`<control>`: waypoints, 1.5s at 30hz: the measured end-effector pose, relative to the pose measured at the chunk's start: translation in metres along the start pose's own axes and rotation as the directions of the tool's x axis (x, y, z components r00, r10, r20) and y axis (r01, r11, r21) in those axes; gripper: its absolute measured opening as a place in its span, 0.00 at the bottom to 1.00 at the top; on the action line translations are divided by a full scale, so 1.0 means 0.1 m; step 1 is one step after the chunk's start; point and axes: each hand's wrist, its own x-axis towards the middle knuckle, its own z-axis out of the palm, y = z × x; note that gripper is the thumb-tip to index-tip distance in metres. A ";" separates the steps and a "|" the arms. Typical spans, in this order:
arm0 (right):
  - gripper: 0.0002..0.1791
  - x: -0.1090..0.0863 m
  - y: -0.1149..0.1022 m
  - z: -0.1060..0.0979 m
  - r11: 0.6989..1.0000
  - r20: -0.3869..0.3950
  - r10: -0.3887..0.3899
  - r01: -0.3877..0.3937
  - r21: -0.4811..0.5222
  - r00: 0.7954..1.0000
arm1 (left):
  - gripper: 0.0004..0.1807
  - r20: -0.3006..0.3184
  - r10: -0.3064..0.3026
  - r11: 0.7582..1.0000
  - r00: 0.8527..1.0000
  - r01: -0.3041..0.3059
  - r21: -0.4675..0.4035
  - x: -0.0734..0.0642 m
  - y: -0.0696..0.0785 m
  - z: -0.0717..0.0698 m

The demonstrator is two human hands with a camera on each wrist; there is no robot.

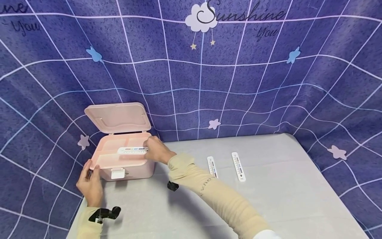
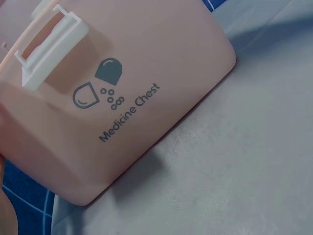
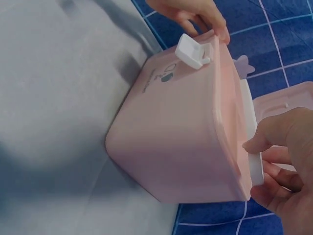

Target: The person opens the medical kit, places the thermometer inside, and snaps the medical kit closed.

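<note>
Right hand (image 1: 158,150) is pinching a white thermometer (image 1: 131,151) between thumb and fingers, holding it over the divided interior of a pink medicine chest (image 1: 140,171), which is sitting toward the left of a grey table (image 1: 298,192). Left hand (image 1: 92,187) is gripping the chest's near left corner, its fingers bent at the rim. The chest's lid (image 1: 120,118) is standing open at the back; a white latch (image 1: 118,173) is jutting from the front. Two more thermometers (image 1: 238,167) are lying farther right, one partly hidden by the right sleeve (image 1: 215,192).
</note>
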 end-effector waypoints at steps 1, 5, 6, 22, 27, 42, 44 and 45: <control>0.03 0.01 -0.01 0.01 1.000 0.000 -0.007 0.007 -0.004 1.000 | 0.22 -0.002 -0.003 1.000 1.000 0.003 -0.007 0.00 0.00 0.00; 0.04 0.03 -0.07 0.06 0.999 -0.006 -0.030 0.030 -0.034 1.000 | 0.23 -0.011 -0.017 0.999 1.000 0.017 -0.028 0.00 0.00 0.01; 0.03 0.03 -0.08 0.08 0.998 -0.008 -0.035 0.035 -0.043 0.999 | 0.23 -0.011 -0.018 0.999 1.000 0.018 -0.035 0.00 -0.01 0.01; 0.10 0.00 -0.13 0.21 0.986 -0.010 -0.096 0.094 -0.137 0.995 | 0.22 -0.014 -0.001 1.000 1.000 0.000 -0.024 0.00 0.02 0.01; 0.09 -0.01 -0.11 0.22 0.980 -0.019 -0.114 0.109 -0.165 0.993 | 0.22 -0.016 0.005 0.999 1.000 -0.006 -0.047 0.00 0.01 0.02; 0.04 0.07 -0.10 0.26 0.975 -0.014 -0.071 0.067 -0.212 0.997 | 0.20 0.000 0.006 0.999 1.000 -0.006 0.038 -0.01 0.04 0.05; 0.04 0.09 -0.13 0.28 0.973 0.004 -0.063 0.062 -0.221 0.998 | 0.20 -0.007 0.005 0.999 1.000 -0.005 0.036 0.00 0.04 0.04; 0.05 0.10 -0.14 0.30 0.972 0.014 -0.058 0.060 -0.225 0.998 | 0.20 -0.011 0.007 0.999 1.000 -0.006 0.040 0.00 0.04 0.03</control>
